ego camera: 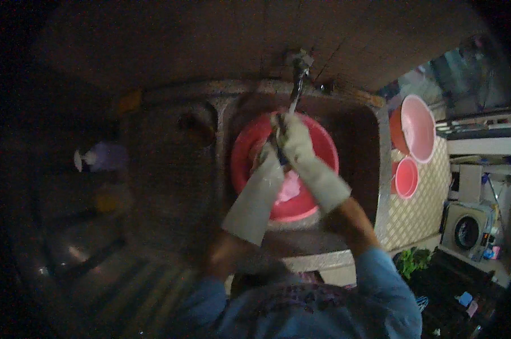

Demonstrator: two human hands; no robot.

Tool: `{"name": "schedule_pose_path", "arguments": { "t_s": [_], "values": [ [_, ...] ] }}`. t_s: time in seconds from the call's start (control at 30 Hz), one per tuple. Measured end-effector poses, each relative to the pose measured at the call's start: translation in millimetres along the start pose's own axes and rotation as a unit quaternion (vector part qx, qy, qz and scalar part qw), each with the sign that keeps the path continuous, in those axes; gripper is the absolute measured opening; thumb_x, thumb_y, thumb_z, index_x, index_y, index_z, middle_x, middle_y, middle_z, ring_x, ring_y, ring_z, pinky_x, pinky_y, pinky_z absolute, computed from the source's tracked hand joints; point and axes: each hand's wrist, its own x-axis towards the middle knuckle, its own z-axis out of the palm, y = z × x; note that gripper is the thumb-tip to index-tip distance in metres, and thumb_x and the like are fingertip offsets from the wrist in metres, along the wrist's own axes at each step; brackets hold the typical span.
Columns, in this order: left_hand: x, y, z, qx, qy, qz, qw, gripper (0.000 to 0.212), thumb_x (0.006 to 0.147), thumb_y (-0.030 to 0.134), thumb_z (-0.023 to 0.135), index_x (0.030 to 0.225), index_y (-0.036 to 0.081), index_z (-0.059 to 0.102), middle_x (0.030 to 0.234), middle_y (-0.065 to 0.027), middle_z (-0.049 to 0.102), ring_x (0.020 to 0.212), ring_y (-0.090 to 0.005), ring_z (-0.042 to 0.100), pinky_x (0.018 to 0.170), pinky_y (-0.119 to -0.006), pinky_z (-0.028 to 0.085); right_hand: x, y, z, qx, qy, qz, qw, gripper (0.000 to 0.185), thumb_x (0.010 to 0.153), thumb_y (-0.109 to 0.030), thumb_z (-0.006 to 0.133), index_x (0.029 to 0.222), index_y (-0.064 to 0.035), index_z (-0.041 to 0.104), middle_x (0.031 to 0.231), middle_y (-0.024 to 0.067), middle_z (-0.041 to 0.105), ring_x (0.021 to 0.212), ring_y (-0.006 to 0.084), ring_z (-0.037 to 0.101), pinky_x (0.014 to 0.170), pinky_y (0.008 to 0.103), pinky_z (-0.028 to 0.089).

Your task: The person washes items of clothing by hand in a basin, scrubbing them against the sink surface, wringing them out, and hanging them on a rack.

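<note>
Both my hands wear long pale rubber gloves and are over a red plastic basin (331, 153) in the right bowl of a double sink. My right hand (295, 134) is closed beneath the tap (298, 80), with running water reaching it. Just below and left of it, my left hand (267, 154) grips too. Between the two hands is a dark wet cloth (282, 157), mostly hidden by the gloves and blurred. A pink cloth (290, 187) lies in the basin below my wrists.
The left sink bowl (170, 182) is in deep shadow. A pump bottle (107, 156) stands at the far left. On the right, a large pink basin (418, 129) and a small pink tub (407, 178) rest on a patterned surface (425, 203). Beyond are a washing machine (467, 229) and a green plant (412, 261).
</note>
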Motion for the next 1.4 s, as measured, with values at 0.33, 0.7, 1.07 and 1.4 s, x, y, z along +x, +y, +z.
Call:
{"name": "schedule_pose_path", "arguments": {
  "t_s": [0.33, 0.7, 1.07, 1.4],
  "values": [
    [50, -19, -66, -0.171, -0.244, 0.055, 0.953, 0.043, 0.101, 0.04, 0.051, 0.128, 0.008, 0.061, 0.122, -0.0091, 0.066, 0.108, -0.0233, 0.064, 0.1, -0.039, 0.052, 40, 53, -19, 0.432, 0.074, 0.048, 0.898, 0.036, 0.102, -0.036, 0.053, 0.112, -0.0018, 0.06, 0.085, 0.0017, 0.063, 0.073, 0.017, 0.057, 0.07, 0.0328, 0.049],
    [54, -49, -33, -0.269, -0.096, -0.028, 0.958, 0.043, 0.098, 0.039, 0.059, 0.129, 0.009, 0.058, 0.117, -0.008, 0.064, 0.097, -0.0207, 0.068, 0.088, -0.037, 0.058, 7, 30, 9, 0.049, 0.007, 0.004, 0.999, 0.033, 0.093, -0.034, 0.064, 0.108, -0.0039, 0.064, 0.091, 0.0192, 0.068, 0.084, 0.0298, 0.066, 0.073, 0.0403, 0.051],
    [35, 23, -99, 0.018, 0.011, 0.317, 0.948, 0.029, 0.091, 0.011, 0.066, 0.119, 0.009, 0.062, 0.117, -0.0088, 0.061, 0.107, -0.0221, 0.06, 0.075, -0.035, 0.058, 48, 81, -62, 0.407, 0.056, -0.026, 0.911, 0.036, 0.101, -0.029, 0.059, 0.125, -0.0022, 0.054, 0.099, 0.0036, 0.062, 0.084, 0.0092, 0.056, 0.073, 0.0263, 0.047],
    [49, 9, -96, 0.139, 0.037, 0.361, 0.921, 0.029, 0.09, 0.006, 0.064, 0.119, 0.011, 0.065, 0.123, -0.0052, 0.063, 0.101, -0.015, 0.063, 0.052, -0.025, 0.051, 31, 39, -59, 0.45, 0.047, 0.056, 0.89, 0.029, 0.1, -0.027, 0.059, 0.119, -0.0056, 0.056, 0.094, 0.0023, 0.06, 0.076, 0.0116, 0.057, 0.065, 0.0305, 0.053]
  ]
}}
